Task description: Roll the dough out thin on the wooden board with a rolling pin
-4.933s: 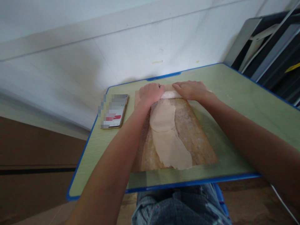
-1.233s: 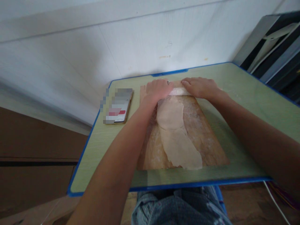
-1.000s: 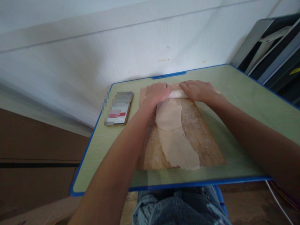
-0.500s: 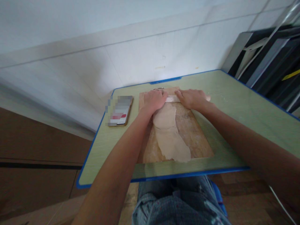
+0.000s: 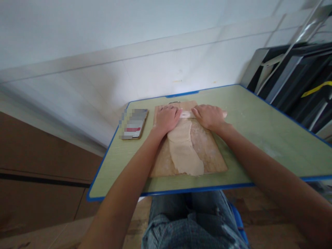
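Observation:
A floury rolling pin (image 5: pixel 187 114) lies crosswise near the far end of a wooden board (image 5: pixel 211 152). My left hand (image 5: pixel 167 119) is closed over its left part, and my right hand (image 5: pixel 208 117) over its right part, with the pin's end poking out past the fingers. Between the hands a short stretch of the pin shows. A long, flat sheet of dough (image 5: pixel 184 148) runs from just below the pin toward me, its near end close to the board's front edge. My left hand and wrist cover part of the board's left side.
The board rests on a pale green table (image 5: pixel 261 138) with a blue rim. A phone (image 5: pixel 135 124), partly blurred out, lies left of the board. A white wall (image 5: pixel 155 76) stands behind the table. Dark flat panels (image 5: pixel 298 76) lean at the right.
The whole view has shifted slightly. Both hands remain on the rolling pin near the board's far end, and the dough keeps about the same shape.

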`<control>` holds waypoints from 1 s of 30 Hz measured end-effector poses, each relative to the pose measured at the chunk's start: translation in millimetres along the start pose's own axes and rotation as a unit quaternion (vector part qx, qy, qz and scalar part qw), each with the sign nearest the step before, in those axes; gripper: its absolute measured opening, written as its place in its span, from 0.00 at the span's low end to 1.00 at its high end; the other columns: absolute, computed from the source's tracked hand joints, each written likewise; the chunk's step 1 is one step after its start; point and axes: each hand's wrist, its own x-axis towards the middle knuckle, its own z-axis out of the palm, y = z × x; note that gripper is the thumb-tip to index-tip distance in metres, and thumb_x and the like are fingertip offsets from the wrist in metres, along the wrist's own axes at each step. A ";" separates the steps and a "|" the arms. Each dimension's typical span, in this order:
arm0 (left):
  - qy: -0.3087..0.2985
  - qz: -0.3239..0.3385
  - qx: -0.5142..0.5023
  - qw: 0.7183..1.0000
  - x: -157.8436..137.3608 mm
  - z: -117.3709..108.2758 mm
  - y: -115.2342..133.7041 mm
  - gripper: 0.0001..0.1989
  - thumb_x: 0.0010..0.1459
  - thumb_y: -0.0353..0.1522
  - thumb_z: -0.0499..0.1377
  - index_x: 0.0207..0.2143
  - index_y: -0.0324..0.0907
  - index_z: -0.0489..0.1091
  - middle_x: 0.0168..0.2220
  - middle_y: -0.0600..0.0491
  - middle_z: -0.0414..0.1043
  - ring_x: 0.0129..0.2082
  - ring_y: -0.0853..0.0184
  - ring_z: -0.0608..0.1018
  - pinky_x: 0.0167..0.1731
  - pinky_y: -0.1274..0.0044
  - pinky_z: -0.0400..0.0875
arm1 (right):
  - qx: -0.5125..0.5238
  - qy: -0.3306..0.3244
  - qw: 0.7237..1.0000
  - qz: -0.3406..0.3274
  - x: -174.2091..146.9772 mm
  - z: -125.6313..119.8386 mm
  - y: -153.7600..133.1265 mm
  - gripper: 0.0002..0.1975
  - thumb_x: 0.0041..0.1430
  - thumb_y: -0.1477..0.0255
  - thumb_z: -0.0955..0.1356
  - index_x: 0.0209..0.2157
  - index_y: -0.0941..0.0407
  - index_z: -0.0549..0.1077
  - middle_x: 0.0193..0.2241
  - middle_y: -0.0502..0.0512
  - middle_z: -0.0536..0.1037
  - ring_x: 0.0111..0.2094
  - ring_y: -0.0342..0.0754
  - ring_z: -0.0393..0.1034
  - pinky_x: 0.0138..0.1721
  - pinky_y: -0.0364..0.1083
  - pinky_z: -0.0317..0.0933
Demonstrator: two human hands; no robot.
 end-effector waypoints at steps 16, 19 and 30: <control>-0.105 0.005 0.047 0.993 -17.4 -30.3 12.7 0.26 0.65 0.44 0.43 0.40 0.35 0.74 0.38 0.40 0.75 0.39 0.56 0.76 0.40 0.69 0.64 | 0.005 0.004 0.998 0.063 4.3 2.8 10.4 0.24 0.65 0.66 0.49 0.42 0.59 0.71 0.35 0.65 0.78 0.36 0.57 0.71 0.32 0.49 0.54; -0.134 0.026 0.046 0.990 -25.6 -39.1 20.7 0.28 0.65 0.46 0.42 0.38 0.36 0.75 0.36 0.40 0.76 0.36 0.56 0.77 0.36 0.70 0.65 | -0.002 0.033 0.998 0.057 0.4 -0.1 10.9 0.23 0.64 0.67 0.50 0.42 0.58 0.71 0.34 0.65 0.78 0.34 0.57 0.71 0.30 0.49 0.51; -0.171 0.093 -0.054 0.979 -37.9 -57.4 4.0 0.21 0.61 0.48 0.49 0.39 0.40 0.68 0.33 0.47 0.74 0.34 0.59 0.75 0.33 0.73 0.64 | -0.001 0.002 1.000 -0.023 -15.1 -21.6 -15.9 0.23 0.65 0.66 0.50 0.40 0.56 0.72 0.32 0.63 0.78 0.33 0.55 0.71 0.27 0.48 0.47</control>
